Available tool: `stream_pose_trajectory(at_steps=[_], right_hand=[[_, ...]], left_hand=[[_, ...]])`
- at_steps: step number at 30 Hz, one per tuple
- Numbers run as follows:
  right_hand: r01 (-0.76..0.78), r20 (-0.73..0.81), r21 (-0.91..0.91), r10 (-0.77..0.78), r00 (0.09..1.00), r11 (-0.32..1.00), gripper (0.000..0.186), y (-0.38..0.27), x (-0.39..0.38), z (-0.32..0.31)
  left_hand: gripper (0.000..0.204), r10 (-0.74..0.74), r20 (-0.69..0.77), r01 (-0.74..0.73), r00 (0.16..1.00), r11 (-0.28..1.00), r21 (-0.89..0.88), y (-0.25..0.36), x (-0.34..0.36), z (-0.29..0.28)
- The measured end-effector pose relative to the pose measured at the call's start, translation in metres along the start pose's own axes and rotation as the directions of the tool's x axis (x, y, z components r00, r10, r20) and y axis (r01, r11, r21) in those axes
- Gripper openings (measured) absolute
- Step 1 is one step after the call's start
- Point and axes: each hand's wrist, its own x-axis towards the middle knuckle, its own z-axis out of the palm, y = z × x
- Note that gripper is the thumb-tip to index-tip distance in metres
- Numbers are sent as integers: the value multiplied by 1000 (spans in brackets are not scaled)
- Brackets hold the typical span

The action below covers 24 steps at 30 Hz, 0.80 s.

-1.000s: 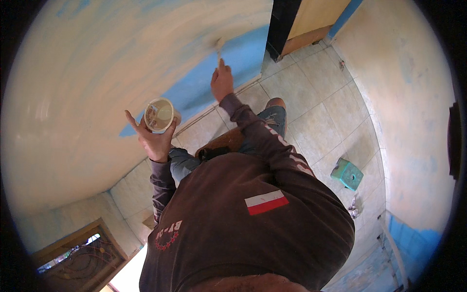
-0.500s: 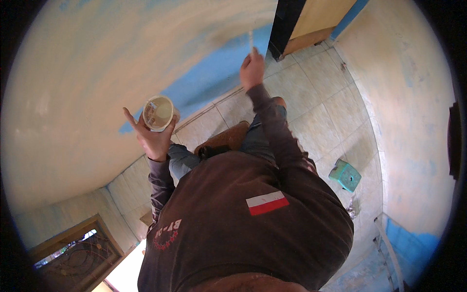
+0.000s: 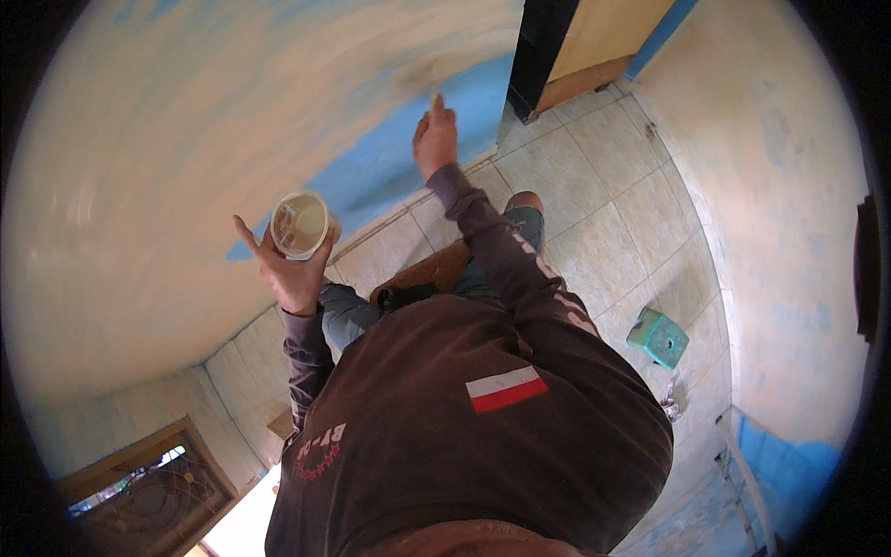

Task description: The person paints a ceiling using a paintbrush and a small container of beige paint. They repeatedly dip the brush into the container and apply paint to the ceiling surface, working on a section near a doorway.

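Blue wall paint (image 3: 390,162) had taken further cream strokes as the right hand (image 3: 434,139), fingers closed around a blurred tool, moved rightward; the left hand (image 3: 292,274), fingers spread, cradled the paint cup (image 3: 299,224).

The right hand (image 3: 436,139) is stretched out against the wall (image 3: 186,139), which closes off everything ahead of it and to its left; only sideways and back toward the body is there room. Just to its right stand a dark door frame (image 3: 543,56) and a wooden door (image 3: 603,42), blocking a sweep that way. The left hand (image 3: 292,274), curled round a small round cup (image 3: 299,223), hangs near the same wall, with open air between the two hands. Below both, the bent knees (image 3: 520,218) and tiled floor (image 3: 603,223) limit downward reach. A green stool (image 3: 657,336) stands well behind the right hand.
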Motion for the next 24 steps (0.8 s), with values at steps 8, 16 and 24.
stream_pose_trajectory(at_steps=[8,16,24], right_hand=[[-41,243,214,-12,970,976,47,-65,-68,-3],[185,-75,92,-178,981,978,44,-5,-32,-42],[-22,-319,-237,-57,946,971,42,118,110,-82]], left_hand=[[135,-23,-9,23,1000,1000,-1,8,-1,-1],[135,-28,-3,28,1000,999,31,7,-2,0],[136,20,-22,-20,1000,1000,1,1,-1,4]])
